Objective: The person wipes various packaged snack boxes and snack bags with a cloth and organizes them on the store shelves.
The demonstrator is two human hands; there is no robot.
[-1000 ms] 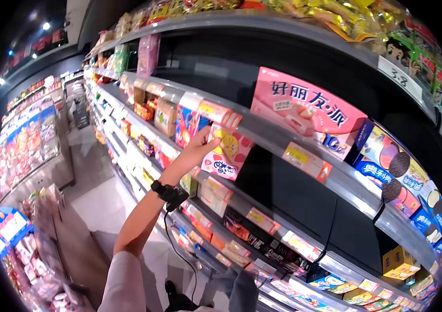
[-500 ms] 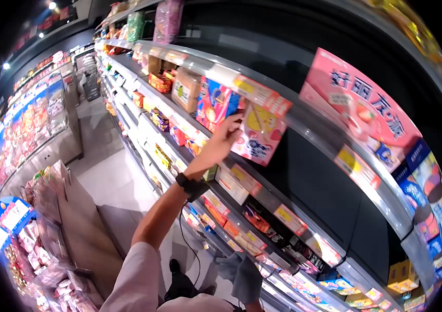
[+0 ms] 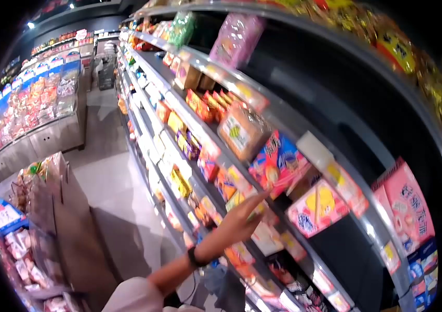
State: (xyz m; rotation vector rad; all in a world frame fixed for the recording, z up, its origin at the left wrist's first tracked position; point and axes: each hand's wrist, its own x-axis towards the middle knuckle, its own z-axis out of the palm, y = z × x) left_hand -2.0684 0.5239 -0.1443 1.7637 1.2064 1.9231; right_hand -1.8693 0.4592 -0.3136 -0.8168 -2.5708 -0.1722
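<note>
My left hand [image 3: 239,224], a dark band on its wrist, reaches toward the shelf with its index finger stretched out and nothing held. Its fingertip is near the lower edge of a blue and pink snack bag [image 3: 279,162]. Right of the hand, a pink box with a yellow character [image 3: 318,208] stands tilted at the shelf edge, apart from the fingers. A bread-like pack with a green label [image 3: 242,131] sits beside the bag. Low in the view is a blurred grey cloth [image 3: 226,286] at my right hand, whose fingers it hides.
Shelves with price strips [image 3: 345,187] run along the right, stocked with several packets. A large pink box [image 3: 404,205] stands at far right, a purple pack [image 3: 237,40] higher up. On the left are candy bins [image 3: 39,106] and a wooden display stand [image 3: 75,244] beside the aisle floor [image 3: 109,177].
My left hand has come away from the pink box with the yellow character and is lower, left of it. The view has swung, so the shelf goods appear shifted and turned.
</note>
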